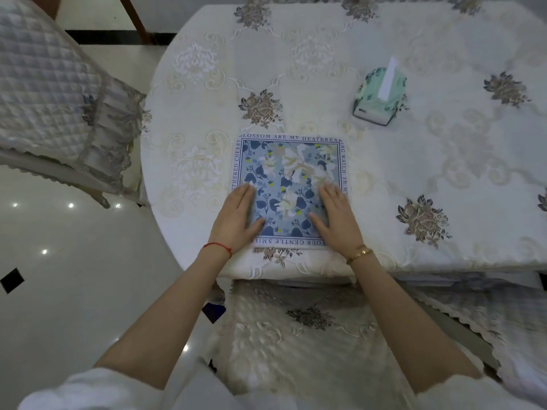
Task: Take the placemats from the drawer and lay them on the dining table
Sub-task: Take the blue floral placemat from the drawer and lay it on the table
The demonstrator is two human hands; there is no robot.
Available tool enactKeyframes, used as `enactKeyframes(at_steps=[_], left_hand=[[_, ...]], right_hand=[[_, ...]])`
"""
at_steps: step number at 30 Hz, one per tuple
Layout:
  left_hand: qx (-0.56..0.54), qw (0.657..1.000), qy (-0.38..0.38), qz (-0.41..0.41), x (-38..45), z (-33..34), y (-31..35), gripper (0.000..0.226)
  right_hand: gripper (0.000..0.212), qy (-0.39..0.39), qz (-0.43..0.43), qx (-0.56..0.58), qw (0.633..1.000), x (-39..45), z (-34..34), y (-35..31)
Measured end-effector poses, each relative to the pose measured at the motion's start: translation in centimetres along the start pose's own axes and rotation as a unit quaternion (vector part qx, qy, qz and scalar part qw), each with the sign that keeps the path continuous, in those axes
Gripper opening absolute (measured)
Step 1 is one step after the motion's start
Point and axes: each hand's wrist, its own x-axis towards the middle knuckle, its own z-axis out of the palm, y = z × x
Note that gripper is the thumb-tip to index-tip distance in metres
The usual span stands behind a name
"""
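Note:
A square placemat (288, 173) with blue flowers and a white lettered border lies flat on the dining table (414, 179), near its front edge. My left hand (236, 217) rests palm down on the mat's near left part, fingers together and flat. My right hand (336, 216) lies palm down on the near right part in the same way. Neither hand grips anything. The table wears a cream embroidered cloth. No drawer is in view.
A green tissue box (380, 94) stands on the table behind and to the right of the mat. A chair with a quilted cover (50, 93) stands to the left. Another covered chair seat (296, 335) is tucked under the table in front of me. The floor is glossy tile (74, 276).

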Motion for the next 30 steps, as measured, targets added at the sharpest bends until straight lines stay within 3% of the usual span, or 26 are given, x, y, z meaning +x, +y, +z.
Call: enactKeyframes(at_steps=[8, 13, 22, 30], left_hand=[[0.021, 0.998, -0.012, 0.05, 12.2, -1.8, -0.7, 0.066], [0.036, 0.998, -0.045, 0.038, 15.9, -0.5, -1.9, 0.07], [0.07, 0.997, -0.02, 0.011, 15.5, 0.2, -4.1, 0.081], [0.007, 1.0, -0.004, -0.024, 14.1, -1.3, -4.3, 0.081]], right_hand=[[0.065, -0.024, -0.014, -0.062, 0.998, 12.2, 0.2, -1.1], [0.065, -0.052, -0.055, -0.075, 0.994, 16.6, 1.5, -1.7], [0.072, -0.019, -0.022, -0.063, 0.998, 15.0, 0.1, 2.2], [0.078, 0.014, 0.042, -0.054, 0.998, 13.4, -1.6, 3.9]])
